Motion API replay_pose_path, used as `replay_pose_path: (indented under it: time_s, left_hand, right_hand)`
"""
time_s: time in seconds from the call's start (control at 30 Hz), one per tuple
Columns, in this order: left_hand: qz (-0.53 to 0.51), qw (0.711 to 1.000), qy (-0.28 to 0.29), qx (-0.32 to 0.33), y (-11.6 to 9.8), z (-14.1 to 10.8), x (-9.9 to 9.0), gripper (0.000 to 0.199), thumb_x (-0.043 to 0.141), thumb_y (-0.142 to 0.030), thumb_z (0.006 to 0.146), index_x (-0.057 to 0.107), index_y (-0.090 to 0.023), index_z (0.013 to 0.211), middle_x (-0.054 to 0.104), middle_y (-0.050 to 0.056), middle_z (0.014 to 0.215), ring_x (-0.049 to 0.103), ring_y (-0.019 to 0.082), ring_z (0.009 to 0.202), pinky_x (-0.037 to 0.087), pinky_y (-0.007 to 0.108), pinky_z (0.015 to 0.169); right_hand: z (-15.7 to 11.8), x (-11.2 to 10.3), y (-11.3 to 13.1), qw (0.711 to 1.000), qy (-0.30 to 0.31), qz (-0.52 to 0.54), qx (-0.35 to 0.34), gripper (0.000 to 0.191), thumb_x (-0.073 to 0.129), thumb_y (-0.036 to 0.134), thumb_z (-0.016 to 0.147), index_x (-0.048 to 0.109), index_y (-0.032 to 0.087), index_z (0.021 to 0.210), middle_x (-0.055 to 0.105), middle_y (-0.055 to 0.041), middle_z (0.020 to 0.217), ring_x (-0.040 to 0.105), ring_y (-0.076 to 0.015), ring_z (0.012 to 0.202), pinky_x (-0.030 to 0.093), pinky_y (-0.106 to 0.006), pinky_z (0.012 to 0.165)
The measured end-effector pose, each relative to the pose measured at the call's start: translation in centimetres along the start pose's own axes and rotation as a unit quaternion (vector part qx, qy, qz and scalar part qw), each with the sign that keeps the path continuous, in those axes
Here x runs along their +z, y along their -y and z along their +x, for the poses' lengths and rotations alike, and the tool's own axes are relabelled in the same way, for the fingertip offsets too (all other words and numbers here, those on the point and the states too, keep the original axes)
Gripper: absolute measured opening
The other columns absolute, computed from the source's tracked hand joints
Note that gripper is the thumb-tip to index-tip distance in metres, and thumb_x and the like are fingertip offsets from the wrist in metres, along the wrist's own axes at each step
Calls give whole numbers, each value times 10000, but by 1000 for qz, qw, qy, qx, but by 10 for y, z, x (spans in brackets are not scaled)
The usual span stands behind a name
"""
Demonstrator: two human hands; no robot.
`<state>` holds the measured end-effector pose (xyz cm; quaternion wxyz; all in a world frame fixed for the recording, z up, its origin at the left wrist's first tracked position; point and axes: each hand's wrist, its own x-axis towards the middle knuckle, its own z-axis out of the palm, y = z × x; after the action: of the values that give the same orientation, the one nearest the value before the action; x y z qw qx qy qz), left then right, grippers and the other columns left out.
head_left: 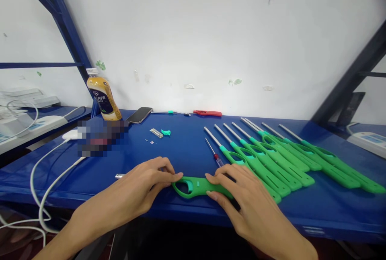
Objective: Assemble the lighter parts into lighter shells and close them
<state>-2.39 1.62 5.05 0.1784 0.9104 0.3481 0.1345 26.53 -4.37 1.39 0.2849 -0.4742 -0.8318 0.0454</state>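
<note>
A green utility lighter point(199, 187) lies sideways near the table's front edge, its teal trigger showing inside the finger ring. My left hand point(152, 181) is closed on its front end, thumb and fingers pinching beside the ring. A silver tube tip point(120, 176) shows past my left wrist; my hand hides the stretch between. My right hand point(245, 197) is closed around the handle's other end, thumb on the near side and fingers on the far side. Just beyond my right fingers lies a thin screwdriver point(216, 157), its handle partly covered by the hand.
Several green utility lighters point(271, 163) lie side by side on the right of the blue table point(181, 149). Beyond my hands are a clear plastic piece point(156, 132), a teal trigger point(165, 132) and a red lighter casing point(208, 113). A bottle point(104, 96), phone point(140, 115) and white cables point(45, 187) occupy the left.
</note>
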Motion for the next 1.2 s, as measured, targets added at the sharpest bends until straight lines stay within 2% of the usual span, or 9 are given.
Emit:
replay_pose_path:
  time_s: [0.1, 0.43, 0.53, 0.67, 0.73, 0.9, 1.0, 1.1, 1.2]
  left_hand:
    - [4, 1000, 0, 7, -2, 0, 0, 396, 453, -146, 1088, 718, -336, 1313, 671, 33, 1196, 676, 179, 1046, 514, 263, 927]
    - [61, 997, -24, 27, 6, -7, 13, 496, 434, -82, 1058, 647, -368, 1403, 622, 36, 1279, 627, 196, 1135, 500, 301, 989]
    - [67, 997, -27, 20, 7, -4, 11, 486, 434, -107, 1075, 656, -384, 1406, 638, 27, 1246, 646, 183, 1091, 506, 278, 942]
    - [60, 998, -1, 11, 2, 1, 5, 425, 451, -173, 1104, 676, -386, 1395, 673, 21, 1173, 685, 162, 986, 516, 252, 842]
    - [59, 998, 3, 8, 1, 1, 4, 420, 451, -166, 1105, 670, -383, 1390, 672, 16, 1181, 692, 158, 985, 525, 254, 856]
    - [99, 994, -49, 17, 11, -7, 10, 524, 463, -73, 1061, 568, -379, 1473, 614, 27, 1307, 658, 184, 1145, 527, 288, 985]
    - [129, 988, -78, 37, 13, -13, 11, 628, 422, -10, 1026, 493, -352, 1547, 582, 57, 1338, 645, 176, 1142, 540, 277, 971]
    - [152, 981, -104, 55, 6, -18, 10, 615, 398, 4, 1017, 513, -313, 1530, 582, 77, 1334, 642, 178, 1117, 554, 262, 917]
    - [160, 979, -114, 63, -3, -21, 8, 605, 411, 14, 1016, 496, -289, 1532, 595, 73, 1338, 610, 195, 1166, 537, 288, 965]
  right_hand:
    - [0, -1, 0, 1000, -1, -11, -3, 182, 534, 289, 1106, 623, 302, 1263, 660, -38, 1127, 621, -251, 1004, 479, -455, 915]
    - [1, -3, 2, 999, 1, -40, -20, 242, 583, 264, 1088, 637, 291, 1322, 671, -34, 1090, 607, -239, 986, 456, -442, 895]
    - [1, -2, 2, 999, 1, -40, -16, 242, 575, 266, 1090, 620, 302, 1325, 663, -31, 1102, 605, -240, 989, 464, -448, 898]
    - [-1, 3, 0, 999, -3, -49, -9, 240, 578, 237, 1081, 579, 300, 1313, 658, -26, 1156, 605, -263, 1044, 472, -491, 941]
    - [-2, 6, 0, 998, -15, -53, -12, 245, 572, 235, 1084, 556, 297, 1320, 661, -26, 1181, 608, -274, 1078, 471, -513, 970]
    - [-2, 11, -2, 997, -42, -58, -24, 329, 590, 294, 1081, 521, 310, 1402, 646, -53, 1244, 608, -292, 1146, 482, -519, 1007]
    - [-2, 12, -3, 996, -63, -55, -18, 455, 636, 301, 1056, 488, 304, 1486, 619, -86, 1272, 611, -301, 1153, 505, -501, 995]
    - [-1, 11, 0, 996, -81, -21, -12, 349, 644, 299, 1050, 571, 312, 1391, 623, -75, 1194, 636, -284, 1086, 538, -453, 931]
    - [0, 9, 6, 995, -85, 40, -17, 171, 617, 279, 1066, 632, 307, 1234, 666, -38, 1117, 674, -242, 1016, 550, -399, 892]
